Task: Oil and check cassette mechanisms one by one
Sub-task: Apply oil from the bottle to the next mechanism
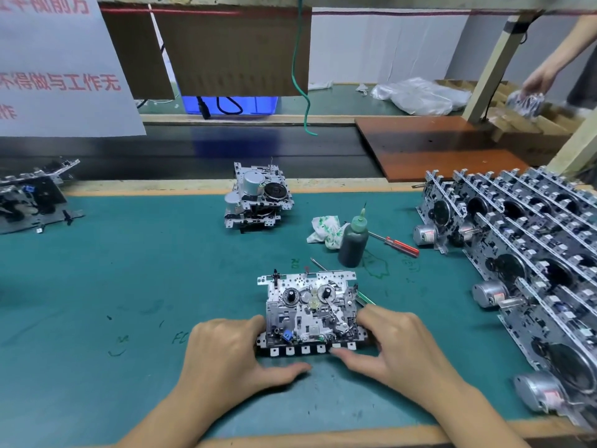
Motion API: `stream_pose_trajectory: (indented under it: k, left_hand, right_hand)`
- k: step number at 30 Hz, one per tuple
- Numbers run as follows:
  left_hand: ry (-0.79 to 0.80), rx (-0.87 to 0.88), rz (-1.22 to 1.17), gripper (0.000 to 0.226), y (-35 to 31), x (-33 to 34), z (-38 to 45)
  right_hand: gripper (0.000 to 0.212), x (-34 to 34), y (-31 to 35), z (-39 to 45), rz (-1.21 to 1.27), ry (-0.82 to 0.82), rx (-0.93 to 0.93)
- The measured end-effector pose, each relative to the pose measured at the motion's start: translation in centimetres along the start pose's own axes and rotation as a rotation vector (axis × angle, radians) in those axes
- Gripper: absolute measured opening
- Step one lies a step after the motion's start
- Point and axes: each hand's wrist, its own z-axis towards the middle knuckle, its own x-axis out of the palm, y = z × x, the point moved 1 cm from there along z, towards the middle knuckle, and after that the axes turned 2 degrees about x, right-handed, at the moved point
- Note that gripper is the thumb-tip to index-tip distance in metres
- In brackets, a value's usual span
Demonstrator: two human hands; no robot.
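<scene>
Stamped sheet metal makes up the cassette mechanism [310, 308], which lies flat on the green mat [129, 270] at the near centre of the bench, reels and levers facing up. The left hand [226, 347] grips its left edge, fingers curled against the plate and thumb lying on the mat just below the key row. The right hand [391, 344] holds the right edge the same way, its thumb touching the near row of white key tabs.

It looks rigid and moderately heavy for its size, with sharp punched edges, so the plain side rails are the sensible places to hold. The small springs, plastic gears and thin levers on top look easy to bend or dislodge and are best left untouched; any oiled spots would be slippery.

An oil bottle [353, 240] with a needle tip stands just beyond, right of centre, beside a crumpled wipe [324, 231] and a red-handled screwdriver [395, 244]. Racked mechanisms [523, 253] fill the right side, and a small stack [258, 197] sits at the far centre.
</scene>
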Motion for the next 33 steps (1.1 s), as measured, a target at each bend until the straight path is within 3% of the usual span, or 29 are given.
stream_pose_trajectory:
  k: [5,12,16,22,28,29,31,33]
  left_hand:
    - [-0.015,-0.111,0.004,0.060,0.0,0.1,0.1]
    - [0.126,-0.045,-0.086,0.076,0.8,-0.5,0.6]
    - [0.030,-0.084,-0.334,0.067,0.8,-1.6,0.7]
    - [-0.144,-0.405,-0.738,0.063,-0.2,-2.0,1.7]
    - [-0.032,-0.573,-0.817,0.066,0.0,-1.5,0.7]
    - [-0.017,-0.560,-0.760,0.067,0.1,-1.6,0.5]
    - [0.004,-0.473,-0.394,0.067,0.5,-1.8,0.3]
    - [-0.052,-0.380,-0.127,0.057,0.8,-2.6,0.7]
  right_hand:
    - [0.050,0.2,0.4,-0.3,-0.028,0.007,-0.020]
    - [0.046,0.1,0.6,0.0,-0.038,-0.009,0.053]
    - [0.045,-1.0,0.7,0.4,0.232,0.048,0.148]
    - [0.063,-1.5,1.7,2.4,0.604,0.107,0.409]
    - [0.070,-1.6,2.3,2.6,0.506,0.124,0.427]
    - [0.069,-1.7,2.3,2.5,0.395,0.107,0.392]
    - [0.066,-2.1,2.1,2.5,0.152,0.086,0.326]
    - [0.054,-2.5,1.7,2.6,0.125,0.057,0.329]
